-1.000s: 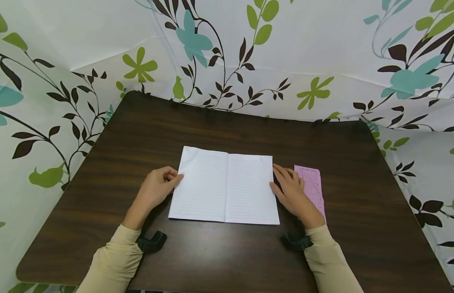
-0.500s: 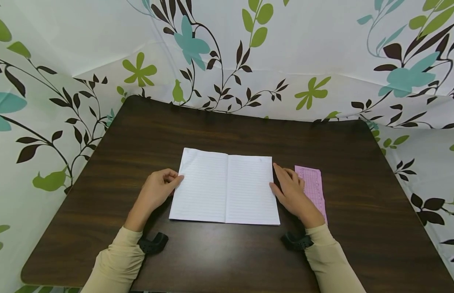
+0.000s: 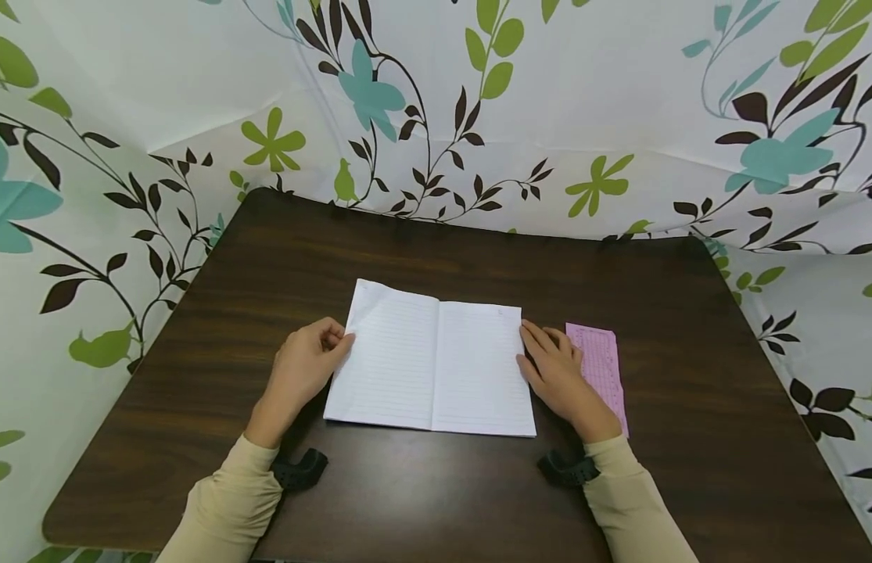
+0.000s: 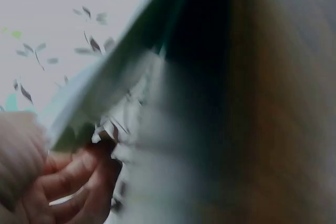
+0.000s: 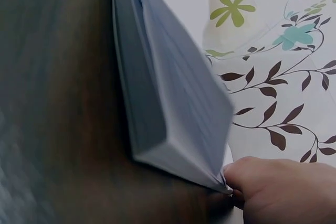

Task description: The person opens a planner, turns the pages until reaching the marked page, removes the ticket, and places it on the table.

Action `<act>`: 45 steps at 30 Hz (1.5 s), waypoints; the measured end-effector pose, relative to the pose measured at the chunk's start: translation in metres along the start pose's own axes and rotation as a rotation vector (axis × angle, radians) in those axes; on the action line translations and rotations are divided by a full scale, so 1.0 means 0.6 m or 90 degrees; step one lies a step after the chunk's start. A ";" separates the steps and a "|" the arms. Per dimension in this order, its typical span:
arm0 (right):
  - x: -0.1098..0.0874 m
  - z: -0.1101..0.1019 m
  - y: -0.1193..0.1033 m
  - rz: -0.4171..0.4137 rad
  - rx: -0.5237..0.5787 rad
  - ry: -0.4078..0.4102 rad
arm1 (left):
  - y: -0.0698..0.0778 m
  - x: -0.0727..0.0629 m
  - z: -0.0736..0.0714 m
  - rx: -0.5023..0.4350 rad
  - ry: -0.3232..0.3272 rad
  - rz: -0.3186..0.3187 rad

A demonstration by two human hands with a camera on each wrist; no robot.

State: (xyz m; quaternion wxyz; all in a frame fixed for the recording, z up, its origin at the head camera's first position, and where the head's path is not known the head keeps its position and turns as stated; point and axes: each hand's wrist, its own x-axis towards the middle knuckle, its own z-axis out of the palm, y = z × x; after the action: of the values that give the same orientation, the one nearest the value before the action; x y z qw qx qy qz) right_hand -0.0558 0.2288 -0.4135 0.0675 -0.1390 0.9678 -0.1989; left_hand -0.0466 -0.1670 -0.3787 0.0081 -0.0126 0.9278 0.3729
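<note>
An open lined notebook (image 3: pixel 393 360) with blank white pages lies in the middle of the dark wooden table (image 3: pixel 421 493). My left hand (image 3: pixel 303 363) pinches its left edge between thumb and curled fingers; the left wrist view, partly blurred, shows this hand (image 4: pixel 68 182) at the sheet's edge. At the opposite edge, my right hand (image 3: pixel 558 371) holds the notebook with thumb and fingers. In the right wrist view the thumb of that hand (image 5: pixel 283 187) presses on the edge of the notebook (image 5: pixel 178 93), whose pages stand slightly apart.
A pink sheet with printed rows (image 3: pixel 599 363) lies right of the notebook, partly under the right hand and forearm. Black wrist straps (image 3: pixel 298 469) show at both wrists. A white curtain with leaf and flower prints (image 3: pixel 520 117) borders the table's back and sides.
The notebook's upper left corner has risen slightly. My right fingers have shifted a little inward onto the right edge. The head view has moved slightly; the pink sheet stays put.
</note>
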 end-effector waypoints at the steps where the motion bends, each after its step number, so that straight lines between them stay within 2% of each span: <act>1: -0.002 0.001 0.001 0.003 0.002 -0.001 | 0.011 0.001 -0.001 0.026 0.014 0.018; 4: -0.006 0.002 0.004 0.016 0.008 -0.005 | 0.059 0.005 -0.007 0.103 0.044 0.088; 6: -0.008 0.003 0.007 0.024 0.006 -0.005 | 0.101 0.011 -0.011 0.142 0.042 0.140; 9: -0.007 0.002 0.010 0.031 0.003 -0.006 | 0.167 0.025 -0.009 0.176 0.013 0.211; 11: -0.004 0.002 0.010 0.029 0.001 -0.008 | 0.207 0.037 -0.001 0.186 -0.022 0.243; 14: 0.002 0.005 0.008 0.018 0.002 -0.006 | 0.255 0.055 0.024 0.199 -0.086 0.270; 16: 0.007 0.009 0.005 0.011 0.001 -0.001 | 0.281 0.064 0.048 0.217 -0.125 0.273; 22: 0.010 0.012 0.001 -0.002 0.019 0.014 | 0.337 0.068 0.134 0.298 -0.206 0.268; 27: 0.009 0.002 0.006 0.000 0.044 0.032 | 0.363 0.061 0.193 0.380 -0.237 0.265; 30: 0.009 -0.006 0.010 0.002 0.072 0.057 | 0.367 0.057 0.219 0.415 -0.230 0.273; 32: 0.010 -0.010 0.014 0.004 0.092 0.093 | 0.368 0.052 0.231 0.432 -0.220 0.278; 39: 0.007 -0.020 0.026 0.001 0.152 0.291 | 0.369 0.051 0.276 0.455 -0.231 0.261; 41: 0.005 -0.018 0.027 -0.006 0.163 0.326 | 0.363 0.054 0.290 0.452 -0.234 0.247; 45: 0.004 -0.013 0.028 -0.019 0.173 0.362 | 0.347 0.055 0.310 0.445 -0.239 0.232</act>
State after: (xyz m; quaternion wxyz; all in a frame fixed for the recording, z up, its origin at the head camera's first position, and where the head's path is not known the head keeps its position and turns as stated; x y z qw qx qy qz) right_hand -0.0635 0.2459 -0.4134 -0.1907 -0.0816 0.9104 -0.3579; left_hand -0.0847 0.1115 -0.3694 0.1144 0.2229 0.9677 0.0276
